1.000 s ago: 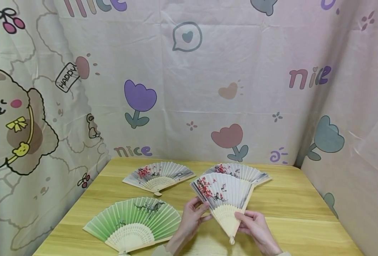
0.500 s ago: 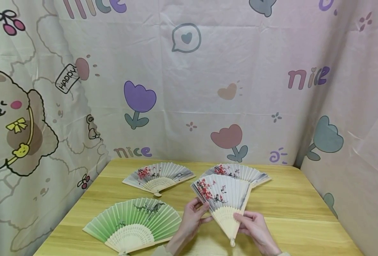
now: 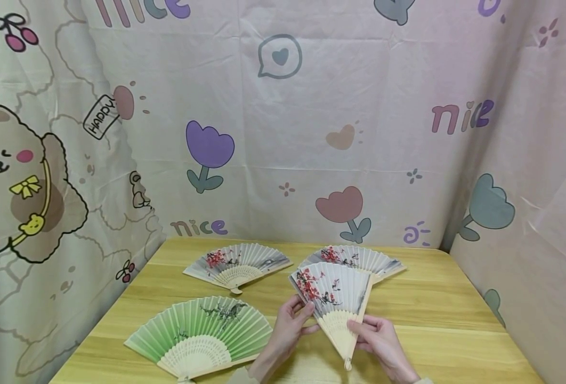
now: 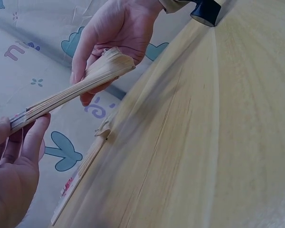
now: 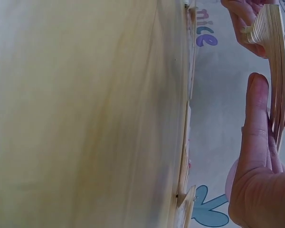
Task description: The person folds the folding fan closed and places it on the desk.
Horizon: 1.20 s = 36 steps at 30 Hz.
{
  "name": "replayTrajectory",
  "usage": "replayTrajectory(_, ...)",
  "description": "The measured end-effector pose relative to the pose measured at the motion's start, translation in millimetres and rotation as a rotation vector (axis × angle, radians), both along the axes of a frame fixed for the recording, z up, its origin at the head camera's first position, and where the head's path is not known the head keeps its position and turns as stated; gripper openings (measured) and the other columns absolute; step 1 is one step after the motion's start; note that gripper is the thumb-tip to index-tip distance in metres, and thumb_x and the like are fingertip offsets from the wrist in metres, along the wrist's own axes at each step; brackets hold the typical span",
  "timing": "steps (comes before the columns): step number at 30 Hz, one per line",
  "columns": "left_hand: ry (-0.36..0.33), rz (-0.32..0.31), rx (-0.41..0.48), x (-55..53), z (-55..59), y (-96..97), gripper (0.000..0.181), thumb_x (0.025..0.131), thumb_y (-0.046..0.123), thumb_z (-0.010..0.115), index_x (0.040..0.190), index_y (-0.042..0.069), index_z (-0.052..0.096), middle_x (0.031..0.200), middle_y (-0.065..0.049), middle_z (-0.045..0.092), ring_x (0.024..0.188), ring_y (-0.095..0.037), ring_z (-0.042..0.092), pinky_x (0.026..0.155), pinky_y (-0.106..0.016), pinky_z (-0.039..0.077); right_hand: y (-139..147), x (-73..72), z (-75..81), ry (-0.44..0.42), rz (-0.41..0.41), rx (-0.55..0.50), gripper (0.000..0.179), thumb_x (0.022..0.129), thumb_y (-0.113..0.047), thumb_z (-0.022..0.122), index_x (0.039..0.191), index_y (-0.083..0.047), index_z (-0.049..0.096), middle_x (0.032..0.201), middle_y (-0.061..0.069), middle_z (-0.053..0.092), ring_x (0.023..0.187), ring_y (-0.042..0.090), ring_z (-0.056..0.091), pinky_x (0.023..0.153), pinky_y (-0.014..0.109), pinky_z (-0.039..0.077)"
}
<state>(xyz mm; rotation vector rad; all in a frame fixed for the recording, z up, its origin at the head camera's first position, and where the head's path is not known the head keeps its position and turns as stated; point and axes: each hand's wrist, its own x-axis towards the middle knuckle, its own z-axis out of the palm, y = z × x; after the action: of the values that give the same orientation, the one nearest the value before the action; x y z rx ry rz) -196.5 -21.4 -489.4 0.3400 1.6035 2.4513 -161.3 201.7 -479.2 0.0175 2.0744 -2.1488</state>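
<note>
Between both hands a folding fan (image 3: 333, 290), white with red blossoms and pale wooden ribs, is held partly spread above the table. My left hand (image 3: 290, 326) pinches its left edge, thumb on the front face. On the opposite side my right hand (image 3: 381, 341) grips the ribs, its thumb across their front. The fan's narrow pivot end points down toward me. In the left wrist view the fan's ribs (image 4: 71, 92) appear edge-on between the two hands. The right wrist view shows the stacked ribs (image 5: 277, 61) beside the right fingers.
A green fan (image 3: 206, 333) lies spread at front left on the wooden table (image 3: 436, 309). Another blossom fan (image 3: 240, 266) lies spread at back left. A third blossom fan (image 3: 388, 265) lies behind the held one, partly covered. A printed curtain (image 3: 283, 133) hangs behind.
The held fan has narrowed: its right edge has moved left toward the left edge, with the right hand shifting slightly left. The left hand stays nearly in place.
</note>
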Motion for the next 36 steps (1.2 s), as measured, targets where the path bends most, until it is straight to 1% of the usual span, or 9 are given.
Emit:
replayTrajectory(3, 0.006, 0.007, -0.008, 0.0, -0.3, -0.2, 0.051, 0.102, 0.015, 0.059, 0.140, -0.014, 0.042, 0.114, -0.005, 0.064, 0.099, -0.012, 0.069, 0.083, -0.029, 0.066, -0.1, -0.1, -0.5, 0.006, 0.016, -0.003, 0.047, 0.095, -0.013, 0.067, 0.127, 0.019, 0.054, 0.102, 0.012, 0.078, 0.081, 0.015, 0.076, 0.079, 0.031, 0.068)
replayTrajectory(5, 0.006, 0.012, -0.009, 0.0, 0.1, -0.4, 0.049, 0.102, 0.014, 0.058, 0.140, -0.014, 0.042, 0.115, -0.006, 0.064, 0.099, -0.011, 0.069, 0.083, -0.029, 0.066, -0.1, -0.2, -0.5, 0.009, 0.042, -0.008, 0.046, 0.095, -0.013, 0.067, 0.125, 0.020, 0.055, 0.101, 0.013, 0.079, 0.081, 0.016, 0.077, 0.079, 0.032, 0.068)
replayTrajectory(10, -0.009, 0.037, 0.001, -0.8, 2.2, -0.7, 0.048, 0.102, 0.013, 0.057, 0.140, -0.013, 0.042, 0.114, -0.006, 0.064, 0.096, -0.011, 0.067, 0.080, -0.027, 0.067, 0.9, 0.3, -1.3, 0.047, 0.149, 0.033, 0.042, 0.095, -0.013, 0.067, 0.117, 0.022, 0.059, 0.093, 0.012, 0.079, 0.076, 0.015, 0.076, 0.075, 0.033, 0.069)
replayTrajectory(13, -0.016, 0.043, 0.003, -1.1, 2.6, -0.8, 0.047, 0.101, 0.011, 0.059, 0.138, -0.013, 0.043, 0.111, -0.004, 0.063, 0.094, -0.010, 0.066, 0.078, -0.026, 0.067, 1.1, 0.6, -2.0, 0.074, 0.207, 0.060, 0.039, 0.094, -0.012, 0.068, 0.113, 0.022, 0.061, 0.089, 0.009, 0.078, 0.072, 0.013, 0.074, 0.073, 0.031, 0.069)
replayTrajectory(15, -0.017, 0.039, 0.000, -1.1, 2.3, -0.9, 0.046, 0.100, 0.009, 0.061, 0.136, -0.014, 0.045, 0.109, -0.002, 0.064, 0.092, -0.009, 0.067, 0.078, -0.025, 0.067, 1.0, 0.9, -2.2, 0.083, 0.226, 0.062, 0.038, 0.094, -0.011, 0.069, 0.112, 0.022, 0.061, 0.088, 0.006, 0.078, 0.072, 0.012, 0.073, 0.072, 0.030, 0.068)
replayTrajectory(20, -0.010, 0.028, 0.005, -0.9, 1.2, -1.1, 0.047, 0.098, 0.009, 0.063, 0.133, -0.018, 0.046, 0.104, 0.002, 0.066, 0.091, -0.008, 0.069, 0.078, -0.026, 0.067, 1.1, 1.6, -2.0, 0.073, 0.239, 0.051, 0.038, 0.092, -0.010, 0.070, 0.112, 0.022, 0.060, 0.085, -0.001, 0.077, 0.071, 0.009, 0.071, 0.071, 0.026, 0.067)
replayTrajectory(24, -0.017, 0.028, 0.010, -0.3, 1.7, -1.2, 0.049, 0.098, 0.009, 0.064, 0.133, -0.019, 0.045, 0.102, 0.002, 0.067, 0.090, -0.008, 0.069, 0.078, -0.027, 0.067, 1.6, 1.7, -2.0, 0.066, 0.243, 0.045, 0.038, 0.092, -0.010, 0.070, 0.112, 0.021, 0.060, 0.084, -0.002, 0.077, 0.069, 0.009, 0.070, 0.070, 0.026, 0.067)
replayTrajectory(30, -0.027, 0.036, -0.004, -0.1, 2.4, -0.9, 0.045, 0.097, 0.007, 0.065, 0.129, -0.019, 0.048, 0.099, 0.002, 0.066, 0.090, -0.009, 0.069, 0.077, -0.029, 0.067, 1.1, 2.0, -1.3, 0.093, 0.243, 0.057, 0.037, 0.095, -0.009, 0.066, 0.111, 0.024, 0.059, 0.083, 0.002, 0.077, 0.066, 0.010, 0.071, 0.068, 0.029, 0.068)
replayTrajectory(36, -0.015, 0.023, -0.026, -0.9, 0.0, -0.1, 0.041, 0.096, 0.009, 0.066, 0.124, -0.017, 0.053, 0.099, 0.001, 0.065, 0.090, -0.009, 0.069, 0.078, -0.030, 0.068, 1.2, 0.7, -4.8, 0.164, 0.262, 0.064, 0.035, 0.098, -0.005, 0.060, 0.110, 0.028, 0.057, 0.084, 0.010, 0.077, 0.065, 0.008, 0.071, 0.066, 0.031, 0.069)
